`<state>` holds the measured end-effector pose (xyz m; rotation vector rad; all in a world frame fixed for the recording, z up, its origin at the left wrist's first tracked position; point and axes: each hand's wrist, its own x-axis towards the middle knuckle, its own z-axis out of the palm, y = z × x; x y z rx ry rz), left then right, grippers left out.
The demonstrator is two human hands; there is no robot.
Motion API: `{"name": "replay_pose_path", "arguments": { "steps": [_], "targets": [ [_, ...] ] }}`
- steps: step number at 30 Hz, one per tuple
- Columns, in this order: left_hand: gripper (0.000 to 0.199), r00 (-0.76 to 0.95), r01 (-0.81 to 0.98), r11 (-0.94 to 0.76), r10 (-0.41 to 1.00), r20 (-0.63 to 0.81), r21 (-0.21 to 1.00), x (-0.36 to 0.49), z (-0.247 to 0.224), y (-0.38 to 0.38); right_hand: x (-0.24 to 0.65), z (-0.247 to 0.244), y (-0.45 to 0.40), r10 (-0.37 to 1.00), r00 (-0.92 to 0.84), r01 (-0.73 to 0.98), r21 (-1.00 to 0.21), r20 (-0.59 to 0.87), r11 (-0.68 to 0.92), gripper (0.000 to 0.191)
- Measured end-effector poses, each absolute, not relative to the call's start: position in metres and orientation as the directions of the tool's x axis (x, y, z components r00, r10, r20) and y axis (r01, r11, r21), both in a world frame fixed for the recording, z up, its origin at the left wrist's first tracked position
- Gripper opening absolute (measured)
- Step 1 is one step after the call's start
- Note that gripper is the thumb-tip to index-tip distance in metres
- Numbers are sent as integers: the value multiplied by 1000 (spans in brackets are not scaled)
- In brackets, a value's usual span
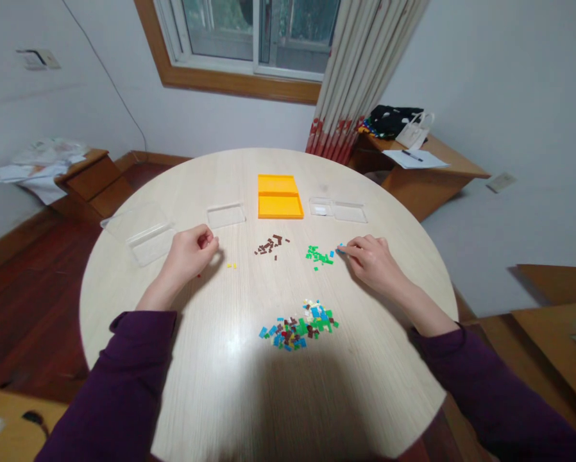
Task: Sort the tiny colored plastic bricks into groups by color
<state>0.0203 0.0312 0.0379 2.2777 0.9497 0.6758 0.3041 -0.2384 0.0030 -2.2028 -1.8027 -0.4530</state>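
My left hand is closed in a pinch above the left side of the round table. Whatever its fingers may hold is hidden. Small yellow bricks lie just right of it, and a tiny red brick is partly under it. At the right, the fingertips of my right hand are together on a small blue brick. Another blue brick lies beside a loose group of green bricks. Brown bricks form a group between the hands. Nearer me is a mixed-colour pile of bricks.
An open orange case stands at the table's far middle. Clear plastic boxes flank it, with a small two-part one at right and a larger one at far left. A side desk holds papers and bags.
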Motion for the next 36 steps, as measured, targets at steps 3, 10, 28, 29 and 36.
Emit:
{"name": "replay_pose_path", "arguments": {
  "steps": [3, 10, 28, 29, 36],
  "targets": [
    [15, 625, 455, -585, 747, 226, 672, 20, 37, 32, 304, 4, -239, 892, 190, 979, -11, 409, -204, 26],
    [17, 636, 454, -594, 738, 226, 664, 20, 34, 34, 309, 4, -233, 898, 251, 968, -86, 361, -236, 25],
    [19, 645, 456, -609, 729, 231, 649, 19, 35, 35, 317, 19, -213, 973, 178, 970, -192, 149, -148, 36],
    [19, 644, 456, -609, 729, 232, 649, 19, 35, 35, 319, 21, -217, 964, 196, 968, -192, 180, -161, 37],
    [19, 645, 455, -609, 728, 230, 650, 19, 35, 35, 319, 7, -263, 809, 422, 907, -190, 410, -377, 39]
  ]
}}
